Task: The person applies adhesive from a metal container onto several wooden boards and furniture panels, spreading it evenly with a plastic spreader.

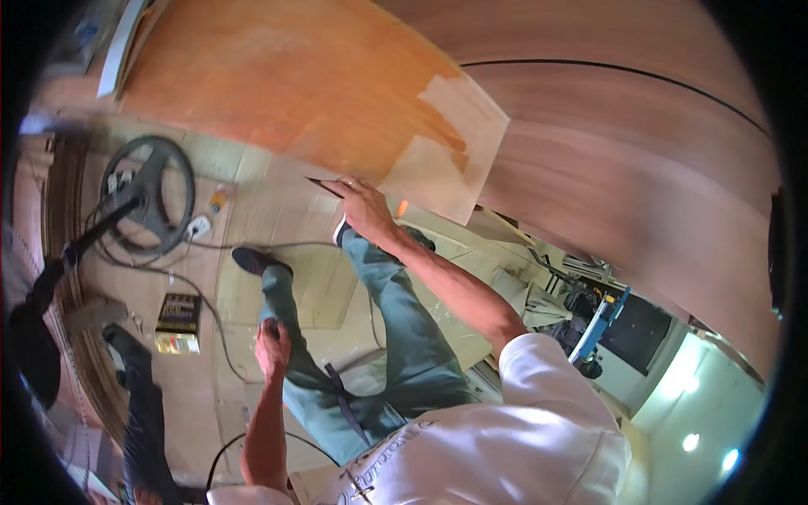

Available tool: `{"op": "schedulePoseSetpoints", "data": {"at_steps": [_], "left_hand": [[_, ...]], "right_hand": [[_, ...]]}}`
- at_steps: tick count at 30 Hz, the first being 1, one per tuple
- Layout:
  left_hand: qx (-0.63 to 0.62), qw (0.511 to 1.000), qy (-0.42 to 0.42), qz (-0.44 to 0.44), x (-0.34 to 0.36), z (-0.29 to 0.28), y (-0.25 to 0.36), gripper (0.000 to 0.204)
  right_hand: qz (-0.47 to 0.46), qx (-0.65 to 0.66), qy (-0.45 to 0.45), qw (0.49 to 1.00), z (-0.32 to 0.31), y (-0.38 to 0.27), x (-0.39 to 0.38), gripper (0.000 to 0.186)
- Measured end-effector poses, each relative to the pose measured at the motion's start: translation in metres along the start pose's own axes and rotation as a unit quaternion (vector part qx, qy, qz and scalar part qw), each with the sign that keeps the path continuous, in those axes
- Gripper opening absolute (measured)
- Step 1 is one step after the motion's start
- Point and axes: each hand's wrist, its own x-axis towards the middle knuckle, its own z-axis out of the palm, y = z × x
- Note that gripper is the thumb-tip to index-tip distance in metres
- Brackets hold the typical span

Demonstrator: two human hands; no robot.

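A broad wooden board [278, 84] with an orange, streaky coating lies in front of me; paler patches show at its right corner. My right hand [367, 210] is at the board's near edge, closed on a thin, dark flat piece [325, 186] whose pointed end sticks out to the left. Whether it is a scraper or a folded sheet I cannot tell. Lower down, beside my left knee, my left hand [274, 352] is closed around a small dark object [272, 329], mostly hidden by the fingers.
On the left stands a black, wheel-shaped stand base [151, 195] with a pole. A cable [206, 295] crosses the floor past a black-and-yellow package [178, 318]. Another person's leg [139, 404] is at lower left. Large wooden panels [623, 160] and a blue-framed tool [602, 324] are on the right.
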Motion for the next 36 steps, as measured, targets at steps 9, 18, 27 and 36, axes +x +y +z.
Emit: {"op": "schedulePoseSetpoints", "data": {"at_steps": [9,18,27,36], "left_hand": [[0.044,0.998,0.038,0.013,-0.002,0.042,0.035,0.033],[0.114,0.992,0.060,0.005,-0.007,0.058,0.059,0.031],[0.141,0.989,0.043,-0.012,-0.005,0.072,0.096,0.030],[0.166,0.985,0.037,-0.021,-0.001,0.081,0.103,0.031]], "right_hand": [[0.078,-0.143,0.175,0.971,-0.157,0.241,0.058,0.054],[0.095,-0.139,0.206,0.964,-0.123,0.296,0.057,0.059],[0.102,-0.074,0.147,0.981,-0.146,0.329,0.048,0.051],[0.122,-0.219,0.245,0.937,-0.149,0.389,0.075,0.057]]}}
